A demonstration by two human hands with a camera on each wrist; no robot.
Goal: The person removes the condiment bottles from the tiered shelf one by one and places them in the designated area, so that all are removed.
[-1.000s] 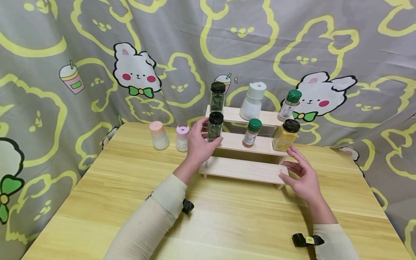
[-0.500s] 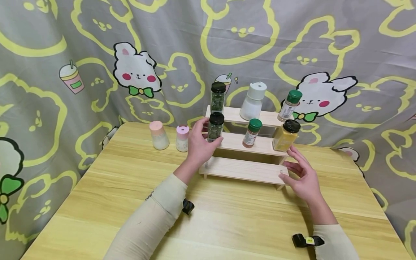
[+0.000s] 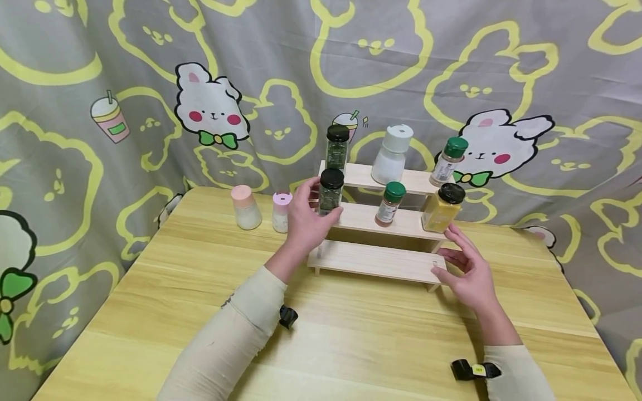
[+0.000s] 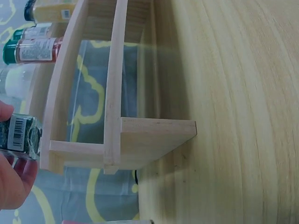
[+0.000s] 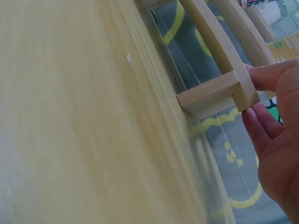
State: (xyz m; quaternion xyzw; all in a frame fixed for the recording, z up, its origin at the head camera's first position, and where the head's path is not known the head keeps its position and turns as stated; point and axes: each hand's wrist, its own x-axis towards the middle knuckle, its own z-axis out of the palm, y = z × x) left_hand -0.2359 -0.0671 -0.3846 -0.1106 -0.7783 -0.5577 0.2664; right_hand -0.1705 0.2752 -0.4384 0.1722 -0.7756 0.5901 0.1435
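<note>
My left hand (image 3: 311, 217) grips a glass spice jar (image 3: 331, 192) with a black lid and dark green contents at the left end of the middle shelf. In the left wrist view, the base of the jar (image 4: 21, 135) is beside the shelf's end; I cannot tell whether they touch. My right hand (image 3: 468, 278) pinches the right end of the bottom shelf of a three-tier wooden rack (image 3: 376, 262), thumb on top. The right wrist view shows fingers on the other side of that shelf end (image 5: 245, 93).
On the top shelf stand a black-lidded herb jar (image 3: 336, 150), a white-capped shaker (image 3: 391, 159) and a green-capped bottle (image 3: 448, 161). The middle shelf bears another green-capped bottle (image 3: 389, 205) and a yellow jar (image 3: 442, 209). Pink-capped (image 3: 246, 209) and lilac-capped shakers (image 3: 281, 213) stand left.
The jar in my left hand has shifted slightly up and to the left. My right hand keeps its place on the rack, and the view has tilted a little.
</note>
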